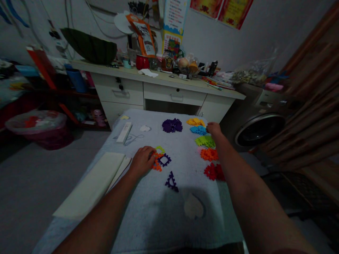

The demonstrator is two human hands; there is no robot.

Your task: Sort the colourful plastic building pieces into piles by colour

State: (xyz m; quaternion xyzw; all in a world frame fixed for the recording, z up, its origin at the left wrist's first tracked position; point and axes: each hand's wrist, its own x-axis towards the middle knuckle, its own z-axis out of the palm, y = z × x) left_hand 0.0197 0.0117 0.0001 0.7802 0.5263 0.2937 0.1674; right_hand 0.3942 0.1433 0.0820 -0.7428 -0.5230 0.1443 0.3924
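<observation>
I do best lightly steadying the orange pieces [156, 163] against my curled left hand [144, 158], and picking singly from the blue pieces [198, 130] beside my bent right hand [213, 128], though whether either pinches anything I cannot tell.

Left fingers [149, 152] on orange piece [158, 166], right [210, 126] near blue [198, 130].

Orange pieces [158, 166] partly behind left fingers [149, 151]

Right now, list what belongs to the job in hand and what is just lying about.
Job, apparently:
orange pieces by left hand
purple square
purple triangle
purple pile
yellow pile
blue pile
green pile
orange pile
red pile

Lying about, apparently:
pouch
jar
white box
</observation>
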